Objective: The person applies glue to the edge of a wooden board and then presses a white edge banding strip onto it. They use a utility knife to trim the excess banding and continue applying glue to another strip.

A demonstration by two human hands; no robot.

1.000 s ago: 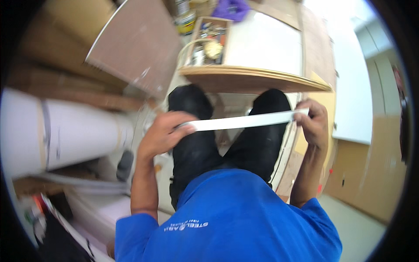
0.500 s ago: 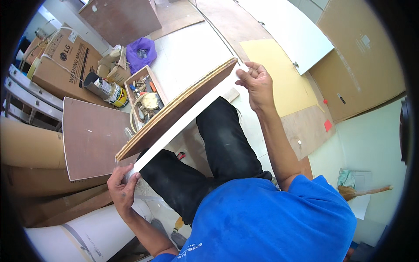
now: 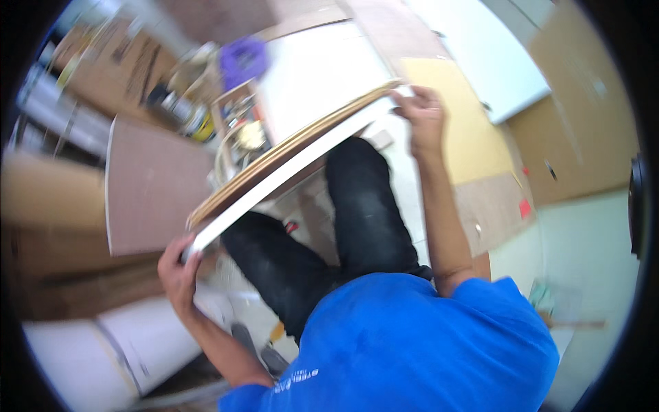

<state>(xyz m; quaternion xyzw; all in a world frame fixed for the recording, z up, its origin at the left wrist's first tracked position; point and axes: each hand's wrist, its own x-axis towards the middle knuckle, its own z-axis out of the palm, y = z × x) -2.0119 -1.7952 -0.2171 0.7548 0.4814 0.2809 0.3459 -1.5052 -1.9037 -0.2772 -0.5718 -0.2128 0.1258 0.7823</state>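
A long white strip (image 3: 295, 173) slants across my lap, rising from lower left to upper right. My left hand (image 3: 180, 273) is closed on its lower left end, thumb and fingers pinching it. At the upper right end, my right hand (image 3: 424, 118) grips the strip between thumb and fingers. Just beyond the strip and running alongside it are layered plywood edges (image 3: 295, 145), with a narrow brown face between. Whether strip and plywood are joined, I cannot tell. Below them are my knees in black trousers (image 3: 360, 199).
Beyond the plywood stands a wooden tool box (image 3: 259, 113), with a purple bag (image 3: 243, 60) and a paint can (image 3: 194, 122) nearby. A brown panel (image 3: 154, 185) leans at left. A yellow sheet (image 3: 453, 120) and white panel (image 3: 480, 62) are at right. A red-handled tool (image 3: 291, 226) lies between my legs.
The surroundings have shifted up and right in the view, with blur. The plywood has tilted, so less of its brown face shows. Both hands keep hold of the strip's ends.
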